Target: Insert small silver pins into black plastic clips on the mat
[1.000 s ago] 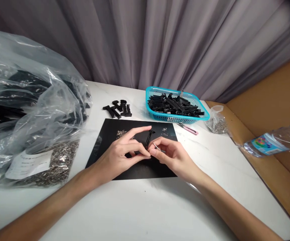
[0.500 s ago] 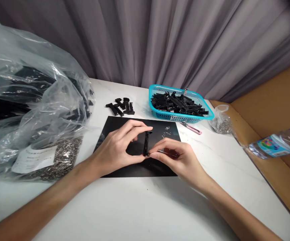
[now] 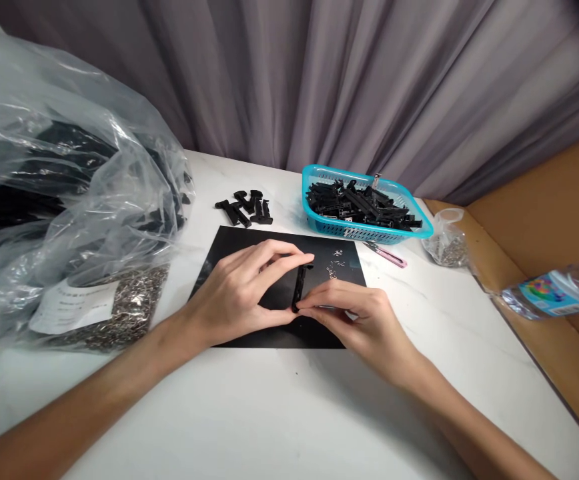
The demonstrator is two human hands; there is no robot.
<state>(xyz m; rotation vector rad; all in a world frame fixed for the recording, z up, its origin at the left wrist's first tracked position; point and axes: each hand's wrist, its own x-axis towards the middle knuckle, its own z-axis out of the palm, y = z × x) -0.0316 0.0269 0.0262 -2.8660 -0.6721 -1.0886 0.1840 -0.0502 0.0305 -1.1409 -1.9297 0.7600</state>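
A slim black plastic piece with a wider head (image 3: 300, 285) stands nearly upright above the mat, held end to end by the left hand (image 3: 249, 287), whose thumb is at its foot and whose forefinger reaches to its head. The right hand (image 3: 354, 320) has thumb and forefinger pinched at the foot, closed on a thin silvery metal rod (image 3: 325, 307), mostly hidden. Beneath both hands lies a flat black rectangular mat (image 3: 279, 338), with tiny silvery metal bits (image 3: 338, 254) near its far right corner. Beyond it, loose black plastic pieces (image 3: 229, 212) lie on the white marbled table (image 3: 269, 413), left of a turquoise plastic basket (image 3: 423, 232) heaped with black parts. A pink-handled tool (image 3: 392, 257) lies just in front of the basket. Farther left, a clear plastic bag of metal parts (image 3: 137, 307) bears a white label; at far right is a clear plastic bottle (image 3: 554, 293).
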